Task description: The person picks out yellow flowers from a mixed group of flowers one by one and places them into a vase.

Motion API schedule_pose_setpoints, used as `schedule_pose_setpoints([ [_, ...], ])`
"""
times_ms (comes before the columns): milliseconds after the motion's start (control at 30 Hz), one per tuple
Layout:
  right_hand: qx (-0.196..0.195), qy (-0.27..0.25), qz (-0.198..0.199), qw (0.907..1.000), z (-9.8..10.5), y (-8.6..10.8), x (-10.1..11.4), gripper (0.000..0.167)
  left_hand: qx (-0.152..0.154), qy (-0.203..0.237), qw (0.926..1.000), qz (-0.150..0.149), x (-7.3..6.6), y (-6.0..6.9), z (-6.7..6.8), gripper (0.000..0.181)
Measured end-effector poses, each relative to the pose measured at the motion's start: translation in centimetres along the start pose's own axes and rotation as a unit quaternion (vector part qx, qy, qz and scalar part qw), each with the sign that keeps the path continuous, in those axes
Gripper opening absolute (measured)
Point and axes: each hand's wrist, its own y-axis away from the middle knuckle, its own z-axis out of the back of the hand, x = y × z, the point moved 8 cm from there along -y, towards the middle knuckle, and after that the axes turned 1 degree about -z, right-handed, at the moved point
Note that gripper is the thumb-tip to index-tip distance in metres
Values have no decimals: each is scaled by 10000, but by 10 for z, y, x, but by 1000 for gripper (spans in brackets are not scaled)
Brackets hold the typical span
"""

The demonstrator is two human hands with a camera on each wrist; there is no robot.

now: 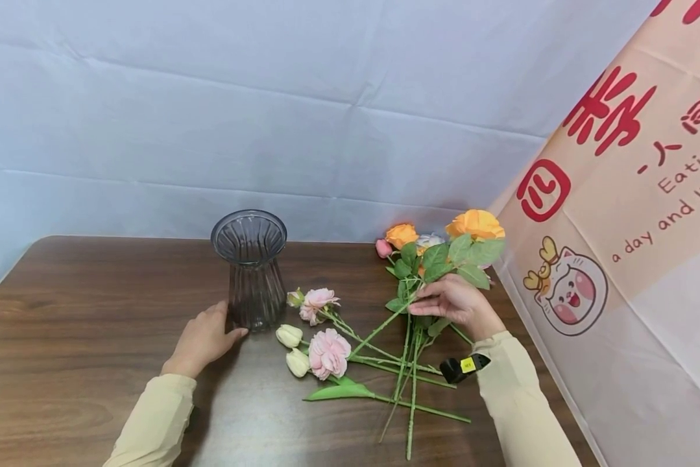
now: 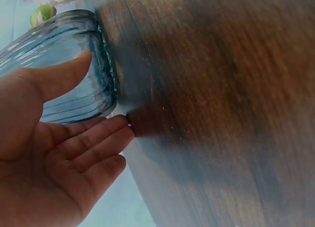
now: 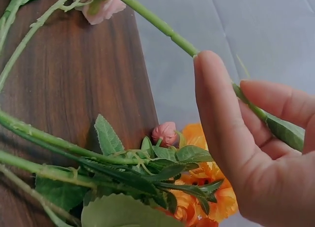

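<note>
A ribbed grey glass vase (image 1: pixel 256 285) with a flared rim stands upright on the table. My left hand (image 1: pixel 206 337) is beside its base on the left, with fairly straight fingers; in the left wrist view the thumb (image 2: pixel 69 77) passes in front of the glass (image 2: pixel 74 45). My right hand (image 1: pixel 451 301) pinches the green stem (image 3: pixel 162 27) of an orange rose (image 1: pixel 475 224) between thumb and fingers. That stem slants down to the left, above other stems. In the right wrist view the hand (image 3: pixel 246 128) hides part of the stem.
Pink peonies (image 1: pixel 329 353) and white tulips (image 1: pixel 297 363) lie on the wooden table (image 1: pixel 93 337), right of the vase. More orange blooms (image 1: pixel 401 235) and a pink bud (image 1: pixel 383 248) lie at the back right, stems toward the front. White cloth (image 1: pixel 209 130) and a printed banner (image 1: pixel 618 214) border the table.
</note>
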Motion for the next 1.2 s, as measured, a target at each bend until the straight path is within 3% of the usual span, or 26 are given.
schedule_pose_setpoints([
  [500,18,-166,212,9996,-8,-3,17,31,1,-35,10000,-14,0,-2,-2,61],
  [1200,368,-1371,570,9882,-35,10,49,34,69,29,9999,86,1,0,-1,63],
])
